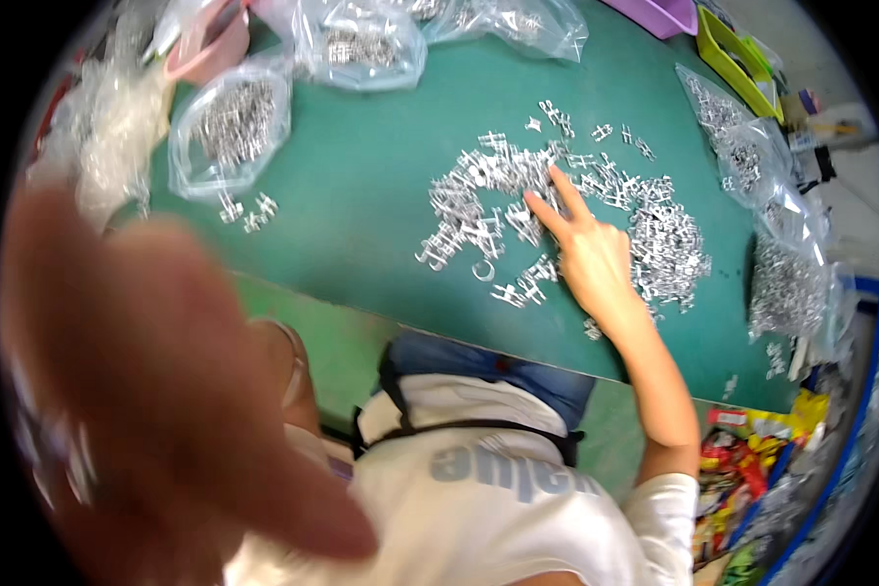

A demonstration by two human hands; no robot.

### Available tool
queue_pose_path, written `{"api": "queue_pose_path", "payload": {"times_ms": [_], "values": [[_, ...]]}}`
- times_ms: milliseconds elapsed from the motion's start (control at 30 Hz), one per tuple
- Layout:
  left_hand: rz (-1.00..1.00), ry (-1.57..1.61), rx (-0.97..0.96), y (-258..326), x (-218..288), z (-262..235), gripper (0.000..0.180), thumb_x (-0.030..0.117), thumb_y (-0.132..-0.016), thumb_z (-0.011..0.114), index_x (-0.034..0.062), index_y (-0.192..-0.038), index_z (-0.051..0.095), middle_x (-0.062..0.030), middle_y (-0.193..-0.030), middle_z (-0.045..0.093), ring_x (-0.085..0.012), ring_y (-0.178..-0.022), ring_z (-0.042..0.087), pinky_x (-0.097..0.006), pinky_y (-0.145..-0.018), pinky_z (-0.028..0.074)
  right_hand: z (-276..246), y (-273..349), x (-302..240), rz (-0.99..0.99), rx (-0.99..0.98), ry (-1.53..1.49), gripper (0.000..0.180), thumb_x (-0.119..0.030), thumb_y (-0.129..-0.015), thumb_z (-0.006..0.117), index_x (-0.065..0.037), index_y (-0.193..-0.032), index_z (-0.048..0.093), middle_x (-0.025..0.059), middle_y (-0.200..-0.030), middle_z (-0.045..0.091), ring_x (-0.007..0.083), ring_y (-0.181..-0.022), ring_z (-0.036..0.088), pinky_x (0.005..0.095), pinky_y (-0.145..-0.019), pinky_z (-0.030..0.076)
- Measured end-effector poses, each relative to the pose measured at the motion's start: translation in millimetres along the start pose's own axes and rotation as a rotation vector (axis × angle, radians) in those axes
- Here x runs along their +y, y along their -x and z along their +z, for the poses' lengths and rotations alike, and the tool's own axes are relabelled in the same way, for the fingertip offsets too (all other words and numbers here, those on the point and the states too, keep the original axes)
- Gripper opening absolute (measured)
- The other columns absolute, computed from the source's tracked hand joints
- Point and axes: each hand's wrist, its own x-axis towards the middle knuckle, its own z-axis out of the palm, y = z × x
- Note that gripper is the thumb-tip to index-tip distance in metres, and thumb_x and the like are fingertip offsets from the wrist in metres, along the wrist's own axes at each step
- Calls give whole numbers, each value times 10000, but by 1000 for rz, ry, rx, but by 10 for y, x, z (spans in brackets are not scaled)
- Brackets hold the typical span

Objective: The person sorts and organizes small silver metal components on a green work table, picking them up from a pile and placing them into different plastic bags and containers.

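Note:
A loose pile of small silver metal pieces [498, 171] lies on the green tabletop [352, 215]. My right hand [596, 259] rests over the pile, with two fingers stretched apart and their tips touching the pieces; its other fingers are curled or hidden underneath. Just right of that hand is a denser heap of the same pieces [669, 244]. A ring-shaped piece [483, 271] sits at the pile's near left edge. My left hand [156, 391] is raised close to the camera, large and blurred, its thumb and fingers spread and nothing visible in them.
Clear bags of metal pieces stand at the back left [234, 127], the back [356, 49] and along the right side [786, 283]. A pink basket [215, 49], a purple bin [659, 15] and a lime-green tray [737, 63] line the far edge. Colourful packets [742, 459] are at lower right.

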Motion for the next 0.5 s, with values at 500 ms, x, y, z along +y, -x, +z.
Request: {"api": "queue_pose_path", "payload": {"times_ms": [500], "values": [[-973, 253, 273, 874, -473, 119, 221, 43, -871, 509, -12, -1085, 528, -101, -910, 589, -74, -521, 491, -156, -386, 287, -281, 182, 487, 155, 321, -498, 267, 120, -738, 494, -38, -912, 620, 82, -1029, 620, 175, -637, 579, 267, -560, 433]]}}
